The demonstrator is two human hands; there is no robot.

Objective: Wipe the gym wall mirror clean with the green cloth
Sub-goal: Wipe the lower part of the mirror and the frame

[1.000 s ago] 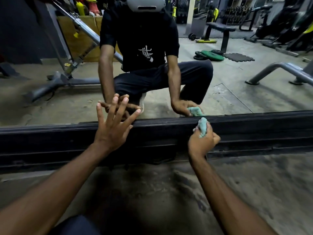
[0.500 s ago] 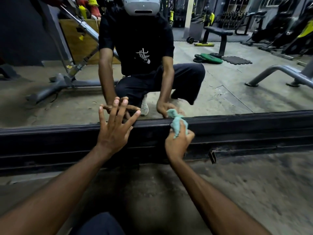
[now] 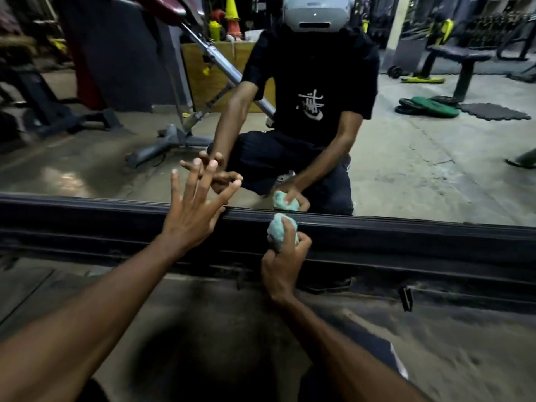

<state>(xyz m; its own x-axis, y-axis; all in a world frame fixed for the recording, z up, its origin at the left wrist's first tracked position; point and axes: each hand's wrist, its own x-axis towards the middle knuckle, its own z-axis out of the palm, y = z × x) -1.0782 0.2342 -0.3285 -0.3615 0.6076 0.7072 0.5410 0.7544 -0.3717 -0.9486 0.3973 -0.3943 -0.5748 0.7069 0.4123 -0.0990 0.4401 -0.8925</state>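
Note:
The wall mirror (image 3: 420, 158) fills the upper half of the head view, above a dark frame (image 3: 406, 245) that runs along the floor. My left hand (image 3: 195, 211) is spread flat, its fingertips pressed on the glass just above the frame. My right hand (image 3: 285, 264) grips the bunched green cloth (image 3: 280, 232) and holds it against the frame's top edge, right below the glass. The mirror reflects a crouching person in black with both hands and the cloth.
A dusty concrete floor (image 3: 435, 343) lies below the frame. A small bracket (image 3: 406, 297) sticks out at the frame's base on the right. Reflected gym benches, green weight plates and a rubber mat show in the glass.
My right hand has slid the cloth leftward along the frame's top edge, from right of centre toward my left hand. The left hand has stayed pressed on the glass.

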